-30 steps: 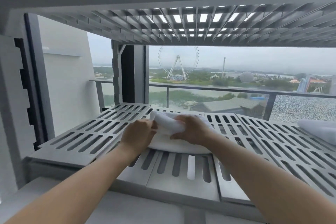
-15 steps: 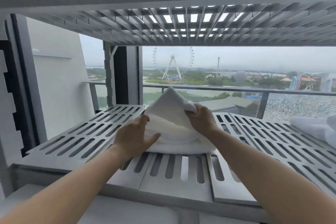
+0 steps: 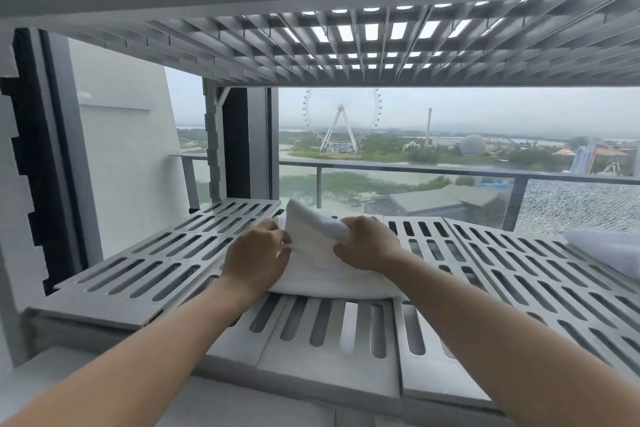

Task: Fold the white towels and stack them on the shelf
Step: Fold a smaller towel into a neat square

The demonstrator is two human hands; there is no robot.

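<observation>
A folded white towel [image 3: 317,267] lies on the grey slotted shelf [image 3: 145,270], near its front middle. My left hand [image 3: 258,253] rests on the towel's left side with fingers pinching its edge. My right hand [image 3: 365,244] grips the bunched upper layer of the towel from the right. The towel's far corner stands slightly raised between both hands. A second white towel [image 3: 607,250] lies at the shelf's right edge, partly cut off by the frame.
Another slotted shelf [image 3: 346,42] hangs close overhead. Grey notched uprights [image 3: 20,184] stand at the left. Behind the shelf are a window post [image 3: 242,146], a balcony railing [image 3: 415,170] and a distant landscape.
The towel's top layer, lifted into a high peak half a second ago, has come down flatter. Both hands have lowered with it onto the towel.
</observation>
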